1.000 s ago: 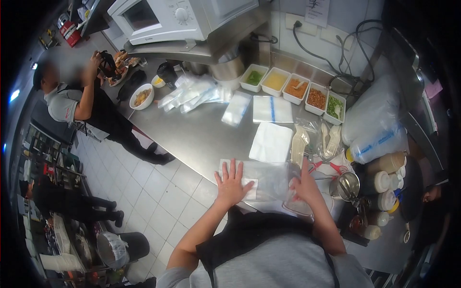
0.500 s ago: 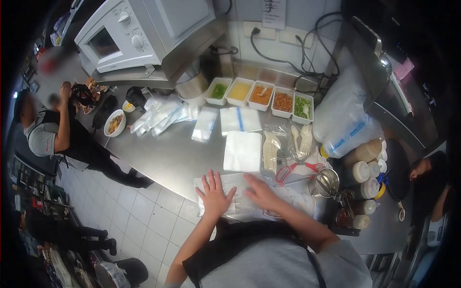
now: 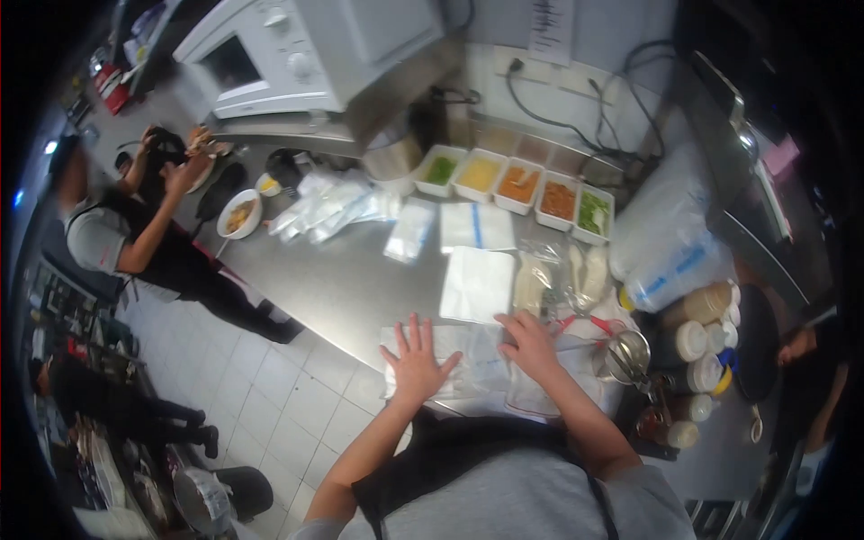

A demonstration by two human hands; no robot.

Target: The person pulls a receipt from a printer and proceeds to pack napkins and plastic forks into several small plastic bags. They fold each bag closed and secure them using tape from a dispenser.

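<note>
My left hand [image 3: 418, 367] is open, fingers spread, pressing flat on a white folded cloth [image 3: 389, 346] at the counter's front edge. A thin translucent plastic bag [image 3: 487, 362] lies between my two hands, over the cloth. Just right of it is my right hand [image 3: 533, 349], open and slightly bent, its fingertips at the lower right corner of a stack of white napkins [image 3: 477, 283]. Packed wooden cutlery [image 3: 533, 281] lies above that hand, with red-handled scissors [image 3: 605, 324] to its right.
Tubs of chopped toppings [image 3: 517, 184] line the back wall. Plastic packets [image 3: 328, 207] and a bowl of food [image 3: 239, 214] sit left. A metal cup [image 3: 627, 355] and squeeze bottles [image 3: 691, 342] stand right. A microwave [image 3: 261, 63] is overhead; a co-worker [image 3: 135, 229] stands left.
My right hand has shifted right, away from my left hand, to the napkin corner, uncovering the plastic bag. The left hand stays flat on the cloth. The camera view has shifted slightly.
</note>
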